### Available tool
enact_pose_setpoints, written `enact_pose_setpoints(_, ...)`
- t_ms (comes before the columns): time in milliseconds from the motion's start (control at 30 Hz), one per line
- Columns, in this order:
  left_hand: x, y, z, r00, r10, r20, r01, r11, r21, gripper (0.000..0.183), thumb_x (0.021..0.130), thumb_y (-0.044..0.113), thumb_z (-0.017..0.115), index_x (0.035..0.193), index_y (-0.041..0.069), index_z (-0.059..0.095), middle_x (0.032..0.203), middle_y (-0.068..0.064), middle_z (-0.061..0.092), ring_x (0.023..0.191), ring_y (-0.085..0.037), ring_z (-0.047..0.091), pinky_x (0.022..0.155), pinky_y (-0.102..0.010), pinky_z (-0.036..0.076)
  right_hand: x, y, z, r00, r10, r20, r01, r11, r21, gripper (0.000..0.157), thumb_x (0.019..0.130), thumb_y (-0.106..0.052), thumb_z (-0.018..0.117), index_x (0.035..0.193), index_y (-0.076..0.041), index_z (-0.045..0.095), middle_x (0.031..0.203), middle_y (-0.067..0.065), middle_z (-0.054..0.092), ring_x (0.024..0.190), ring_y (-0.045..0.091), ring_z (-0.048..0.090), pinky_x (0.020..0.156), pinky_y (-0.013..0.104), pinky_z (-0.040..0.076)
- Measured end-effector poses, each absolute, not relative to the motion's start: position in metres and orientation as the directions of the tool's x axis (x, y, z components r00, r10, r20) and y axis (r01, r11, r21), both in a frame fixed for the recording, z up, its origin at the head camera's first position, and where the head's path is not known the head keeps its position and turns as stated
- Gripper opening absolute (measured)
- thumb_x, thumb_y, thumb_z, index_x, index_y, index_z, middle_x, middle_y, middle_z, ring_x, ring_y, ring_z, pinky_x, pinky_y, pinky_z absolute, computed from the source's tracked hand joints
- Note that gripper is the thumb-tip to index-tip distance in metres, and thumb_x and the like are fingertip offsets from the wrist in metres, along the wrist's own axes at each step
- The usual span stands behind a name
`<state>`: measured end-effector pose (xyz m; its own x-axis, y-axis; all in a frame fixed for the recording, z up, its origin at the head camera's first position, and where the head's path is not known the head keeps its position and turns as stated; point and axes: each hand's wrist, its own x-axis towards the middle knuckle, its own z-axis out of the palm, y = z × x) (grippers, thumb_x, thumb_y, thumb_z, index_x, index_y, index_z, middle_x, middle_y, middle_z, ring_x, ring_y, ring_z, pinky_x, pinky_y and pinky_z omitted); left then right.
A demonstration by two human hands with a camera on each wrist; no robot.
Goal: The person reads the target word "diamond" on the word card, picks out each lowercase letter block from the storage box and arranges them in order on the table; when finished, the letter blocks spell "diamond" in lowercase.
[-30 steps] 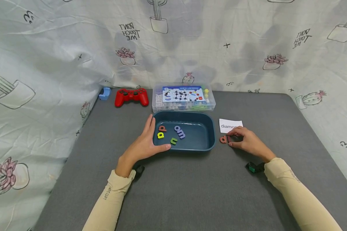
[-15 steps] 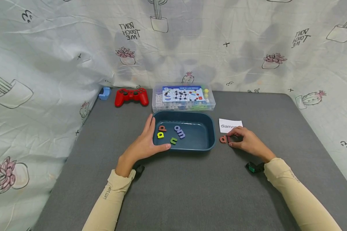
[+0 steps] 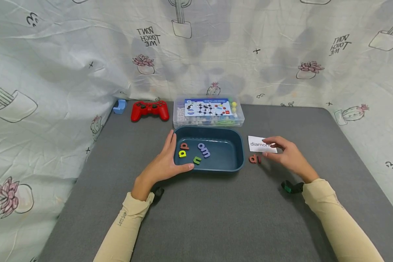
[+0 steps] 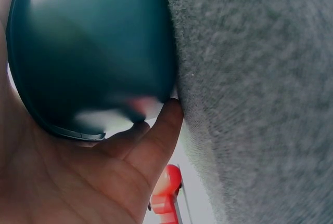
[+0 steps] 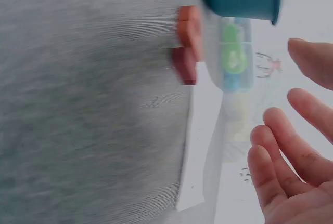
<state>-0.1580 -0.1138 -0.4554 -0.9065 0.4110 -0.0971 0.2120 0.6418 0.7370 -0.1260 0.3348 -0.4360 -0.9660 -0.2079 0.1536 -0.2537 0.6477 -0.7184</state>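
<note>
My left hand [image 3: 163, 160] grips the left end of a dark blue tray [image 3: 232, 169], thumb along the near rim and fingers along the left side. Inside it lie plastic letters: a reddish one [image 3: 184, 146], a yellow "a" [image 3: 182, 154], a green "n" [image 3: 197, 160], a purple "o" [image 3: 201, 146] and a purple "m" [image 3: 205, 152]. To the right of the tray, an orange "d" [image 3: 252, 159] and a dark red "i" [image 3: 259, 159] lie side by side below a white card [image 3: 257, 148] reading "diamond". My right hand [image 3: 289, 156] hovers over the card's right end, holding nothing, fingers spread from the thumb.
Behind the tray stands a clear plastic case [image 3: 177, 120] with a blue-and-white label and coloured parts. A red game controller [image 3: 149, 110] and a light blue piece [image 3: 119, 106] lie at the back left. A printed cloth [image 3: 229, 58] hangs behind the grey table [image 3: 216, 218].
My right hand has let go of the dark red "i" beside the orange "d" and lifted slightly up and right, its fingers parting. The left hand and tray stay put.
</note>
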Motion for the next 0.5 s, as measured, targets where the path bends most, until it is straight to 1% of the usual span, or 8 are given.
enact_pose_setpoints(133,-0.158,-0.115,-0.456,-0.905,0.414,-0.094,0.216,0.641,0.737,0.132,0.087,0.064,0.079,0.172,0.014,-0.008,0.177,0.002,-0.022,0.162,-0.040,0.011,0.119,-0.069,0.028,-0.130,0.330,-0.427,-0.966,-0.182,0.185,-0.258,0.618,-0.742,0.047,0.101,-0.012,0.076,0.144,0.000,0.063,0.146,0.017,0.061,0.124,0.037,0.056,0.105,0.025,0.044)
enact_pose_setpoints(200,-0.158,-0.115,-0.456,-0.905,0.414,-0.094,0.216,0.641,0.737,0.132,0.087,0.065,0.079,0.172,0.014,-0.008,0.177,0.003,-0.022,0.162,-0.039,0.012,0.119,-0.069,0.029,-0.131,0.327,-0.423,-0.968,-0.175,0.181,-0.251,0.610,-0.751,0.051,0.101,-0.014,0.076,0.149,-0.003,0.061,0.151,0.015,0.058,0.128,0.038,0.055,0.103,0.017,0.042)
enact_pose_setpoints(300,-0.157,-0.115,-0.457,-0.906,0.413,-0.092,0.216,0.639,0.738,0.131,0.087,0.064,0.080,0.172,0.014,-0.007,0.177,0.004,-0.021,0.162,-0.039,0.012,0.119,-0.068,0.030,-0.135,0.323,-0.418,-0.971,-0.172,0.168,-0.238,0.596,-0.767,0.059,0.101,-0.018,0.077,0.156,-0.010,0.056,0.158,0.012,0.053,0.134,0.040,0.053,0.099,0.014,0.041)
enact_pose_setpoints(433,-0.156,-0.114,-0.456,-0.909,0.408,-0.088,0.217,0.643,0.734,0.131,0.087,0.063,0.080,0.173,0.013,-0.006,0.177,0.003,-0.021,0.162,-0.039,0.012,0.119,-0.068,0.031,-0.141,0.315,-0.412,-0.965,-0.192,0.178,-0.256,0.548,-0.796,0.066,0.102,-0.018,0.076,0.162,-0.015,0.050,0.162,0.012,0.049,0.141,0.041,0.050,0.102,0.013,0.041)
enact_pose_setpoints(500,-0.156,-0.114,-0.456,-0.908,0.409,-0.088,0.218,0.642,0.735,0.131,0.087,0.063,0.080,0.173,0.014,-0.006,0.177,0.004,-0.021,0.162,-0.039,0.013,0.119,-0.068,0.031,-0.143,0.311,-0.410,-0.961,-0.198,0.191,-0.269,0.524,-0.808,0.065,0.102,-0.017,0.075,0.162,-0.016,0.049,0.163,0.010,0.049,0.142,0.039,0.049,0.106,0.014,0.041)
